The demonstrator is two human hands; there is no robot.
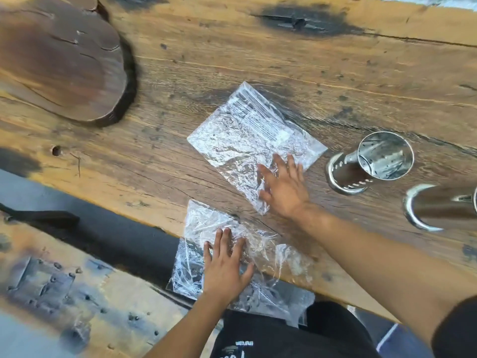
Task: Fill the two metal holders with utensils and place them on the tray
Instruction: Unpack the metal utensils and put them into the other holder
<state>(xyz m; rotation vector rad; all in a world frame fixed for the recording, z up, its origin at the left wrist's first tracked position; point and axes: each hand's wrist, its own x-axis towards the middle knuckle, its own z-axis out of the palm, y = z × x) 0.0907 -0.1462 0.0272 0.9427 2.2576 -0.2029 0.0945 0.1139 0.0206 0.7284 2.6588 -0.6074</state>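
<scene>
**Hands Flat on Bags; Holders Unfilled**

The wooden table (258,47) carries the round wooden slab (59,60), presumably the tray, at 10 o'clock. Two clear plastic bags (242,135) lie centre and 6 o'clock. Both metal holders (384,156) stand empty at 3 o'clock. The right hand (281,187) and left hand (224,264) press flat, fingers spread, grasping nothing, apparently steadying the bags.

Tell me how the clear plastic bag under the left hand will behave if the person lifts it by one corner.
The plastic bag looks thin and crumpled, so it will probably sag and fold, not stay flat. It already hangs over the edge of the wooden table, so it may slide off easily once the left hand lets go. It seems very light; what it holds cannot be told.
</scene>
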